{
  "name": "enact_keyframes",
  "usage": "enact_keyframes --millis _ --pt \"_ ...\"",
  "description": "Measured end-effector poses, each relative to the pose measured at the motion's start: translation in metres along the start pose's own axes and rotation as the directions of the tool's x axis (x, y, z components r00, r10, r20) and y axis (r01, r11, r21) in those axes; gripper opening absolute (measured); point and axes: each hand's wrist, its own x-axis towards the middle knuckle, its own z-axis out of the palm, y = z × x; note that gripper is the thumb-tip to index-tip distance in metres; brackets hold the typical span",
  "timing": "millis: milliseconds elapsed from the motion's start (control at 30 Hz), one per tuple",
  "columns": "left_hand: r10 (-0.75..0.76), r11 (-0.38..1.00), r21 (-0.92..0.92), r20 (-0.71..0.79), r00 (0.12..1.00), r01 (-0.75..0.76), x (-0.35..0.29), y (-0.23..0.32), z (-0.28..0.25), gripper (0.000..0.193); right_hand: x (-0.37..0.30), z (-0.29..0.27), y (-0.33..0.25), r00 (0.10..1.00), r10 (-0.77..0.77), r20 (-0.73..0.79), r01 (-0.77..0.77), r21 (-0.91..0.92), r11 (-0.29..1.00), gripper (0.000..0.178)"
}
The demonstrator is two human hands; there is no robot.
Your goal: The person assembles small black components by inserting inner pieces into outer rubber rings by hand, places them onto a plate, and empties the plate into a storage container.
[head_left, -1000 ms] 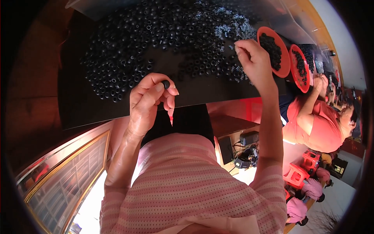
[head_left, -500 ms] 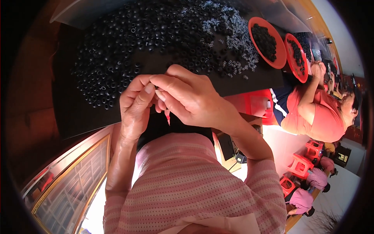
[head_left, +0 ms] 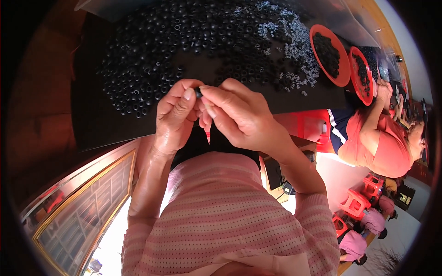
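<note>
My left hand (head_left: pixel 176 112) is closed, pinching a small round black plastic piece (head_left: pixel 198 92) between thumb and fingertips. From the other side my right hand (head_left: pixel 246 112) meets it, thumb and forefinger pressed together against the same piece. Whether the right fingers also hold something smaller is hidden. A thin red pointed thing (head_left: pixel 208 136) shows just below the joined fingers; what it belongs to I cannot make out. Beyond my hands, many loose black hollow pieces (head_left: pixel 138 69) cover the dark work surface (head_left: pixel 99 131). Small metal coil springs (head_left: pixel 294 41) lie heaped to their right.
Two red-orange bowls (head_left: pixel 341 77) with dark small parts stand at the right. A clear plastic wall (head_left: pixel 103 9) edges the far side. A co-worker in an orange top (head_left: pixel 382 145) sits at the right. Red stools (head_left: pixel 353 202) and other people are farther off.
The whole view has shifted a little. The black piece now shows between my fingertips, where before it was mostly hidden. My hands stay together.
</note>
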Motion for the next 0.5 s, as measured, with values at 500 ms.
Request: enact_keyframes --millis 500 --pt "0.052 0.998 0.037 0.042 0.998 -0.053 0.004 -0.003 -0.004 0.028 0.033 -0.106 0.09 0.91 0.374 0.181 -0.192 -0.615 0.764 0.022"
